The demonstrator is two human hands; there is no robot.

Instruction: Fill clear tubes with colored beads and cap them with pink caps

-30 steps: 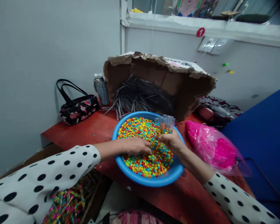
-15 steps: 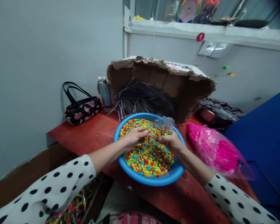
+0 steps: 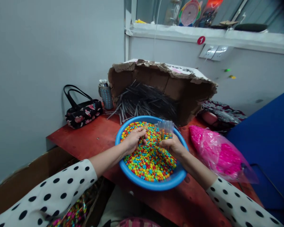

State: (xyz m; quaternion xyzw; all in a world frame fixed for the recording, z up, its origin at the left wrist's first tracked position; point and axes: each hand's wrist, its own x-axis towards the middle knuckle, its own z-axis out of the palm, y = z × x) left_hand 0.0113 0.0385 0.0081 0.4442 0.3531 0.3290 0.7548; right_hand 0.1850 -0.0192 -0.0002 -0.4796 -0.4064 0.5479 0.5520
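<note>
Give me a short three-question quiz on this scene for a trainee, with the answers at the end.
1. Which hand holds the bundle of clear plastic tubes, left or right?
2. True or false: the round blue plastic basin stands on the red tabletop.
3. Fill in the colour: the contents of the crumpled clear plastic bag are ____.

Key: 1. the right hand; 2. true; 3. pink.
</note>
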